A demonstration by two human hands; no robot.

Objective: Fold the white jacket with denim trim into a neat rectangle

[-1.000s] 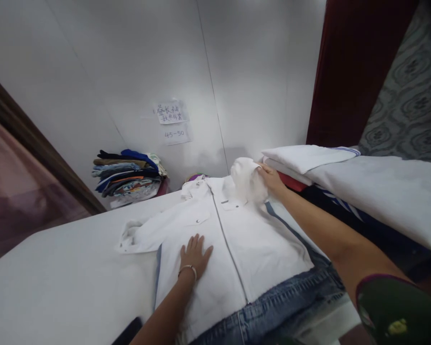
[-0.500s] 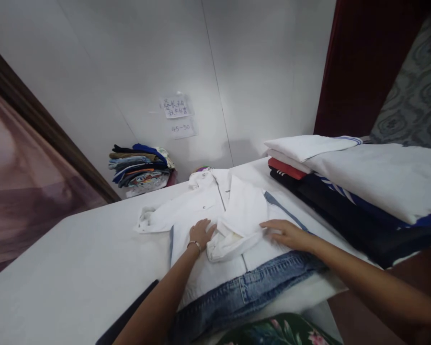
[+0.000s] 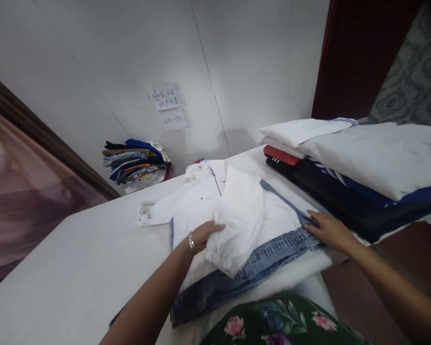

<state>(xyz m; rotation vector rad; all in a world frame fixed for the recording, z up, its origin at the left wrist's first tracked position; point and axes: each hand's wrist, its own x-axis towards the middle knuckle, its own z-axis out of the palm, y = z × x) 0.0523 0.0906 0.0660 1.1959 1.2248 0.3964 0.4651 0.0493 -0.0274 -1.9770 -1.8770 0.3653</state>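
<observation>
A white jacket (image 3: 197,199) with blue denim side and hem panels lies spread over the table, its collar pointing away from me. One sleeve stretches out to the left. The other white sleeve (image 3: 237,215) is folded across the front, its end hanging toward the hem. My left hand (image 3: 205,233), a silver bracelet on its wrist, is closed on the edge of this folded sleeve; some fingers are hidden. At the jacket's right lower corner, my right hand (image 3: 326,231) pinches the denim edge between thumb and fingers.
White table (image 3: 93,254) beneath. A pile of folded clothes (image 3: 138,163) stands against the wall at the back left. Large stacked garments (image 3: 359,158), white, red, black and blue, lie on the right. Handwritten paper signs (image 3: 168,98) hang on the wall. A pink curtain (image 3: 28,206) hangs left.
My right hand has moved from the folded sleeve rightward to the denim edge. My left hand now grips the sleeve, whose end has swung down toward the hem. The view has shifted slightly.
</observation>
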